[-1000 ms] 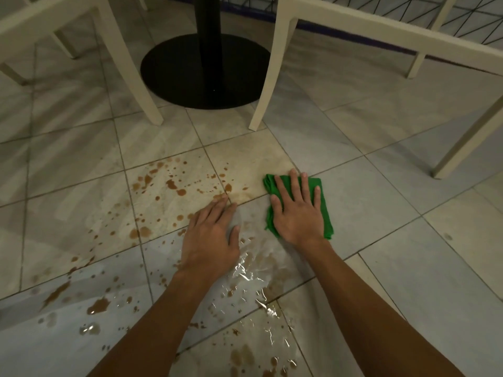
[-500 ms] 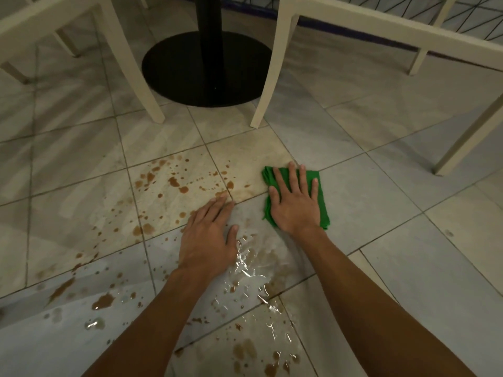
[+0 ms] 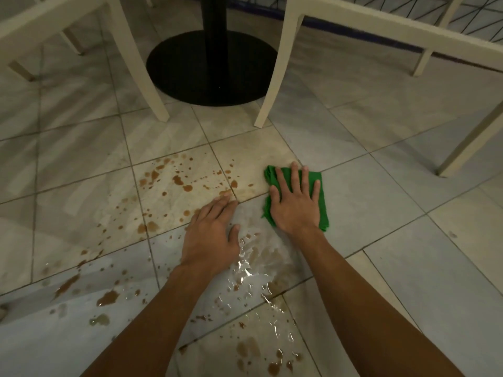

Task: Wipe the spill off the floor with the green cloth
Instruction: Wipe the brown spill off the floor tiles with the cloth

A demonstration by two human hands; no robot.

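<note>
Spill (image 3: 107, 297) lay brown and wet across the near floor (image 3: 394, 221). Left hand (image 3: 209, 235) was flat in it, fingers straight, grasping nothing. Just beyond, right hand (image 3: 295, 205) pressed flat on the green cloth (image 3: 324, 210), nothing clenched. White chair leg (image 3: 268, 77) and black table base (image 3: 190, 74) stood behind.

Both hands flat, palms down, arms stretched forward.
The left hand (image 3: 211, 235) lies on the floor (image 3: 381, 213), fingers straight and close together, pointing ahead and to the right, thumb spread toward the other hand. The right hand (image 3: 295, 205) sits a little farther ahead and presses flat on the cloth (image 3: 323, 213), fingers straight and slightly splayed. The bare left forearm (image 3: 152, 322) and right forearm (image 3: 367, 303) come in from the bottom edge and converge; the hands are near each other but apart.
</note>
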